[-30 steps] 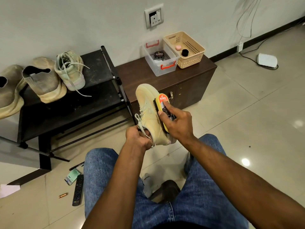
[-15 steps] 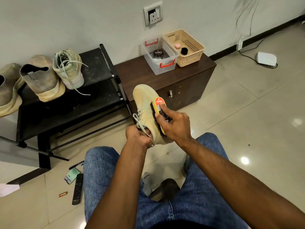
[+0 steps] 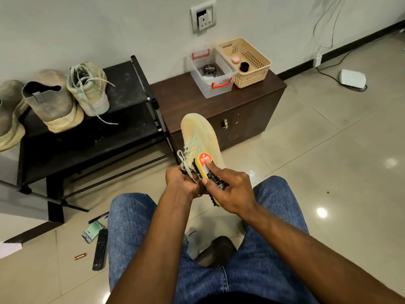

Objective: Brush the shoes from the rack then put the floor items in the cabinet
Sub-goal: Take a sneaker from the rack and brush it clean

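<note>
Head view. A seated person in blue jeans holds a pale yellow lace-up sneaker (image 3: 198,137) above the knees, in front of the dark brown wooden cabinet (image 3: 219,99). The left hand (image 3: 182,181) is clenched around the shoe's heel end and laces, probably to steady the shoe against the strokes. The right hand (image 3: 228,189) grasps a yellow-backed shoe brush with an orange label (image 3: 207,170), fingers wrapped over its back and the forefinger lying along it, bristles pressed to the shoe's side near the laces.

The sneaker's long axis runs near to far: heel toward the person, toe pointing away and up toward the cabinet door. The sole edge faces right, which leaves the upper open to the brush. The brush lies roughly parallel to that axis.

On the black metal shoe rack (image 3: 122,84), far left, stand a grey-green laced sneaker (image 3: 87,86) and a grey knit slip-on shoe with a cream sole (image 3: 50,102), apparently awaiting their turn. On the floor at near left lie a black remote control (image 3: 100,249), a green and white packet (image 3: 92,231), a black pen (image 3: 98,217) and a small copper-coloured cylinder (image 3: 80,256), none yet stored. On the cabinet top sit a clear plastic box with red handles (image 3: 210,84) and a beige perforated basket (image 3: 252,71).
</note>
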